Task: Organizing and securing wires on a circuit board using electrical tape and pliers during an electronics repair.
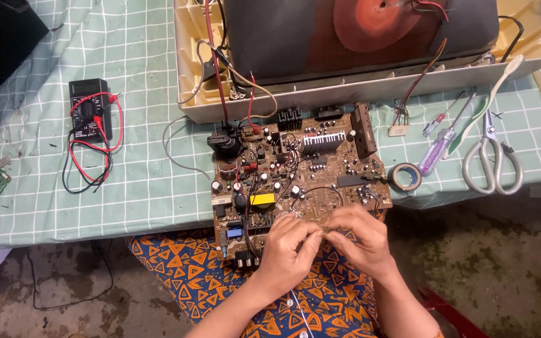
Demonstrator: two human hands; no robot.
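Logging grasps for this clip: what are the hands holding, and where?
Left hand and right hand pinch something tiny between fingertips over the circuit board; what it is cannot be told.

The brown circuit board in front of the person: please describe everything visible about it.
The brown circuit board lies flat, half on the checked tablecloth, its near edge overhanging the person's lap. It carries capacitors, a black finned heat sink, a yellow transformer and a blue part. Wires run to the beige casing behind. Both hands, left hand and right hand, pinch something tiny over its near edge.
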